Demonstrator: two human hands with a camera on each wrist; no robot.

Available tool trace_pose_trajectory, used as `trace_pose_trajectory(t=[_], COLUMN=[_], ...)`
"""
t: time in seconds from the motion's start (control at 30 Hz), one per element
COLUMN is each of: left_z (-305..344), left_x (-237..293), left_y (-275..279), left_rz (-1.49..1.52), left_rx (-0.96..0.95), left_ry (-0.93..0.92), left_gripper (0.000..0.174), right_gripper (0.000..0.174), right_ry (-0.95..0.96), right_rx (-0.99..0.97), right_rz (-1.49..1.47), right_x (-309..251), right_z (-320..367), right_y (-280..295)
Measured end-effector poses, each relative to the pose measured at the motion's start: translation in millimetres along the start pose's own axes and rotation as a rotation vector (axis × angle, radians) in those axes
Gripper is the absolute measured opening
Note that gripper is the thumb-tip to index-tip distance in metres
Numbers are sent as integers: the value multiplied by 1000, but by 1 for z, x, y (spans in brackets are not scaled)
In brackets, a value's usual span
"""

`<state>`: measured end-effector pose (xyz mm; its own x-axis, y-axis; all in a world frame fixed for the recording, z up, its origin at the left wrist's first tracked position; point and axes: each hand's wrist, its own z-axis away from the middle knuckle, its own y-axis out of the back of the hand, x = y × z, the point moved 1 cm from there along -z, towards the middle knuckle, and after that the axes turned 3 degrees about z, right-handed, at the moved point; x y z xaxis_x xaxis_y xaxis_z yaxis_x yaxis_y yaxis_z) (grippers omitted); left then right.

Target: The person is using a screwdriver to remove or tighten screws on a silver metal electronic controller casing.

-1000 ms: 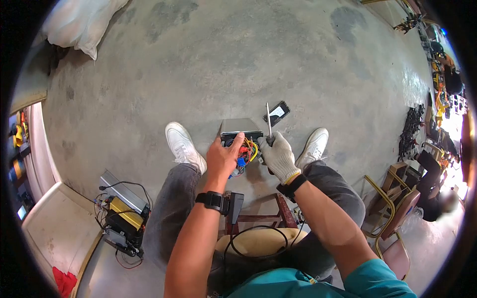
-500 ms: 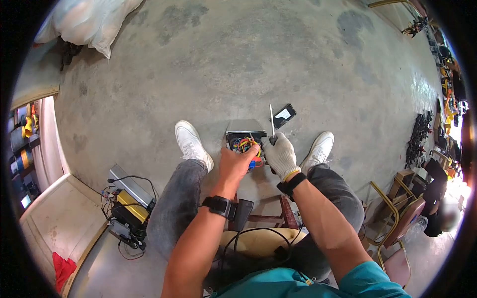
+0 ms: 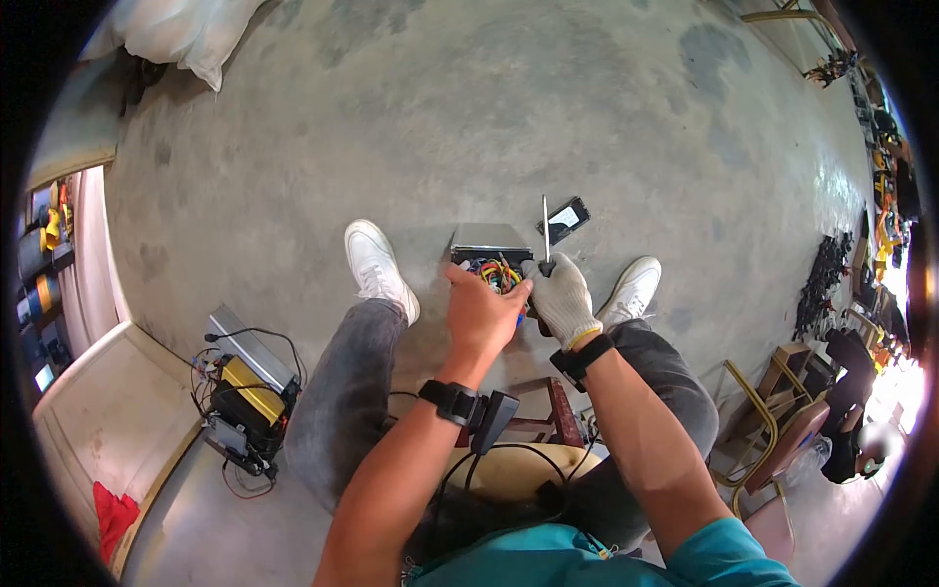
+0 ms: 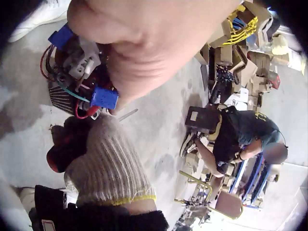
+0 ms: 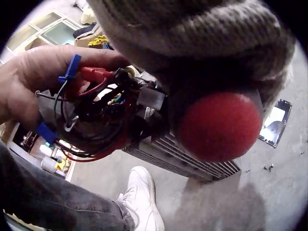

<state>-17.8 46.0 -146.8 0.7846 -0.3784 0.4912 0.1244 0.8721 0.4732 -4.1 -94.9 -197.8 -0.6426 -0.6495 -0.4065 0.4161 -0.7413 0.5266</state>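
Observation:
A grey metal case (image 3: 491, 235) with finned sides (image 5: 178, 156) stands between the person's feet, its near end uncovered. Coloured wires (image 3: 506, 275) with blue connectors (image 4: 104, 97) spill from that end. The bare left hand (image 3: 482, 311) curls round the wire bundle, thumb beside the gloved fingers. In a knitted glove, the right hand (image 3: 565, 298) grips a screwdriver (image 3: 546, 227) at the case's right corner. Its metal shaft points away from the body, and the red handle end (image 5: 221, 127) faces the right wrist camera. The glove hides most of the handle.
A flat black cover (image 3: 564, 220) with a white label lies beyond the right hand, small screws (image 5: 269, 167) near it. White shoes (image 3: 377, 266) flank the case. Electronics with a yellow part (image 3: 252, 391) sit at left; a chair (image 3: 782, 440) stands right. Another person (image 4: 250, 139) sits farther off.
The left hand has slid rightward from the case's left edge over the wires, closer to the glove. The right hand keeps its grip on the screwdriver. The head view has shifted slightly.

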Motion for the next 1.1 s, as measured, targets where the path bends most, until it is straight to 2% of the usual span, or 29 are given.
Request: trace_pose_trajectory(t=[0.27, 0.37, 0.43, 0.53, 0.8, 0.93, 1.1], left_z=[-5, -10, -10, -10, -10, -9, -8], left_x=[-13, -18, -18, -15, -11, -12, -4], left_y=[-18, -20, -20, -19, -20, -23, -21], left_rz=[-34, 33, 28, -17, -178, -192, -187], left_rx=[171, 155, 149, 142, 111, 164, 183], left_ry=[-111, -170, -156, -136, -57, -79, -60], left_gripper=[79, 79, 79, 81, 79, 78, 78], right_gripper=[41, 41, 41, 41, 37, 34, 29], right_ry=[2, -9, 49, -23, 37, -17, 10], right_rx=[-11, -50, -24, -68, -91, -125, -132], right_rz=[44, -67, -28, -98, -90, -147, -197], right_x=[-13, -14, -10, -18, -19, -22, -7], right_z=[5, 8, 3, 10, 6, 5, -8], right_y=[8, 10, 7, 14, 20, 22, 15])
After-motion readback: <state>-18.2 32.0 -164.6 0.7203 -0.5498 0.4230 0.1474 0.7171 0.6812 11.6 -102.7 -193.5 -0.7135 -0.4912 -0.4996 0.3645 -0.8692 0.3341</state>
